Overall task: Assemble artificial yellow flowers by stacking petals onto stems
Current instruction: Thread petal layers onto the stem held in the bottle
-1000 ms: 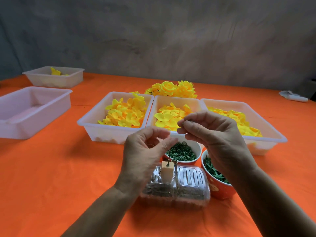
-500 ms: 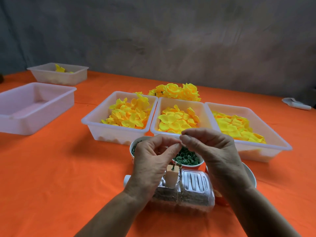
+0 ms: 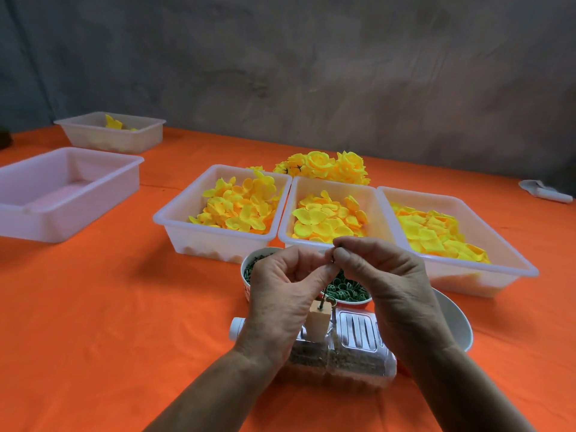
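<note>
My left hand (image 3: 282,294) and my right hand (image 3: 381,282) meet fingertip to fingertip above a wooden block (image 3: 317,322) that stands on a clear plastic bottle (image 3: 343,353) lying on its side. Between the fingertips both hands pinch a small dark piece (image 3: 333,260); what it is stays too small to tell. A thin green stem (image 3: 326,294) rises from the block toward the fingers. Three white trays hold loose yellow petals: left (image 3: 240,207), middle (image 3: 327,218), right (image 3: 436,235). Finished yellow flowers (image 3: 324,166) lie behind them.
A bowl of green rings (image 3: 347,291) sits behind the bottle, a bowl of green pieces (image 3: 255,266) by my left hand, and a white bowl (image 3: 452,322) to the right. Two more trays (image 3: 62,188) (image 3: 112,132) stand at the far left. A white object (image 3: 545,191) lies far right.
The camera has tilted down and shifted, so the scene sits lower. My two hands have closed together, fingertips now touching over the block.
</note>
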The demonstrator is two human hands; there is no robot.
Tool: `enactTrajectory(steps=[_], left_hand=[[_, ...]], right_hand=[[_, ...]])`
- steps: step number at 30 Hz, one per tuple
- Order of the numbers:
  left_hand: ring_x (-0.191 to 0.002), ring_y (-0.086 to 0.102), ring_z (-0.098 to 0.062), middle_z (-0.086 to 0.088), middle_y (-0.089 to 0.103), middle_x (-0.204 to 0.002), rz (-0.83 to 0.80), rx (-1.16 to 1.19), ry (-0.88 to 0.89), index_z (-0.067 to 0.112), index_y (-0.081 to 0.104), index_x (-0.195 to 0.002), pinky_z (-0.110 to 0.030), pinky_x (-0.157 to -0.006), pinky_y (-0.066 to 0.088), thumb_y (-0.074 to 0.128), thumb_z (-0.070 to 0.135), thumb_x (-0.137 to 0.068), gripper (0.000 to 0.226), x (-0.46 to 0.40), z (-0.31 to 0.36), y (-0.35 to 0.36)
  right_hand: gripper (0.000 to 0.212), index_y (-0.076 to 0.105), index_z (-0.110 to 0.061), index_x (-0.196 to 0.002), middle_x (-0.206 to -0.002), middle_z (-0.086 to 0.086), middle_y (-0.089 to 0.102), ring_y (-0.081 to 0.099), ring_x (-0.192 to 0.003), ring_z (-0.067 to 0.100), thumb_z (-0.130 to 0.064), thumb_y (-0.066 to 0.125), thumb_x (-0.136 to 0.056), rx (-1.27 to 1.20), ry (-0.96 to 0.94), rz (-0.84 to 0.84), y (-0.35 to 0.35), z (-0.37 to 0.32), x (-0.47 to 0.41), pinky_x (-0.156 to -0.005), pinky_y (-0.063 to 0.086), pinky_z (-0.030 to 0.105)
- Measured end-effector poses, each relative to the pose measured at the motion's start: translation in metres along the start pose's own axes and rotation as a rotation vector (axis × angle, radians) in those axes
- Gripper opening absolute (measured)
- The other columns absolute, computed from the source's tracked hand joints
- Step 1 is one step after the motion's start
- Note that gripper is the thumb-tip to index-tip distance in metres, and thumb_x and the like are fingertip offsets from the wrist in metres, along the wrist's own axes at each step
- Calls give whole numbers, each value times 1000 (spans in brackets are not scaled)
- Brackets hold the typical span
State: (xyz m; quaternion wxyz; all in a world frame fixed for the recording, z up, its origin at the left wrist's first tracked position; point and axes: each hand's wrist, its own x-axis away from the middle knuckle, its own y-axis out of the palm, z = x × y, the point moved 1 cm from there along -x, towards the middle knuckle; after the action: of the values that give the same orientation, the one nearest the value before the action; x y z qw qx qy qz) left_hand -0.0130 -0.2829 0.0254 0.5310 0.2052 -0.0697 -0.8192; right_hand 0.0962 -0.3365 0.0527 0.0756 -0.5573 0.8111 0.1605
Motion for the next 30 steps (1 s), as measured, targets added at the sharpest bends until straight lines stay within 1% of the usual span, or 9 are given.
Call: enactTrajectory(steps=[7,12,17,20,23,26,28,30], left_hand=[[-63,65,-6,-3,71,-68,11,-25,-15,5,71,-77,-14,-59,49,76,21,-66,19,1,1,-1],[-60,63,-3,0,69,-65,10,-37,-13,4,70,-77,-12,-57,48,76,20,-67,20,2,3,0],[-58,63,-4,0,69,-63,8,-30,-20,5,70,-76,-14,-56,48,76,18,-68,16,2,3,1],[-59,63,-6,-1,70,-65,12,-38,-27,8,71,-75,-15,-56,48,76,15,-69,11,1,2,0],[-63,65,-10,-5,71,-69,10,-29,-30,8,71,-74,-19,-58,50,76,15,-68,11,1,0,0],[-64,65,-14,-6,71,-69,13,-44,-28,10,71,-73,-24,-61,52,75,20,-65,14,1,0,-1],[-64,65,-14,-5,71,-68,8,-58,-16,10,71,-72,-23,-60,52,75,21,-64,15,1,0,-1],[-62,64,-10,-4,70,-67,1,-67,-6,10,71,-73,-19,-58,51,75,21,-65,14,1,1,-2]], right_hand=[[15,77,-15,-75,-74,3,73,68,-71,11,-13,71,-61,3,-6,24,3,0,1,-64,53,18],[13,77,-15,-75,-76,3,74,68,-72,10,-10,72,-64,36,-35,21,1,0,3,-63,52,17],[14,77,-16,-75,-75,2,73,67,-72,9,-19,73,-62,41,34,15,-1,2,0,-65,52,17],[23,77,-17,-76,-76,3,73,67,-75,12,-30,75,-58,42,107,-2,-1,4,-1,-70,55,20],[24,75,-18,-76,-76,1,71,66,-77,12,-35,75,-59,42,143,6,-3,8,-2,-73,55,24],[25,75,-19,-77,-78,0,71,66,-81,12,-38,76,-60,35,193,-15,-4,10,-1,-78,49,28],[26,75,-18,-78,-78,1,71,65,-79,11,-37,76,-59,37,185,-11,-6,9,-1,-76,48,26],[26,75,-18,-78,-77,1,71,64,-77,11,-36,76,-59,32,151,-11,-7,8,0,-71,51,21]])
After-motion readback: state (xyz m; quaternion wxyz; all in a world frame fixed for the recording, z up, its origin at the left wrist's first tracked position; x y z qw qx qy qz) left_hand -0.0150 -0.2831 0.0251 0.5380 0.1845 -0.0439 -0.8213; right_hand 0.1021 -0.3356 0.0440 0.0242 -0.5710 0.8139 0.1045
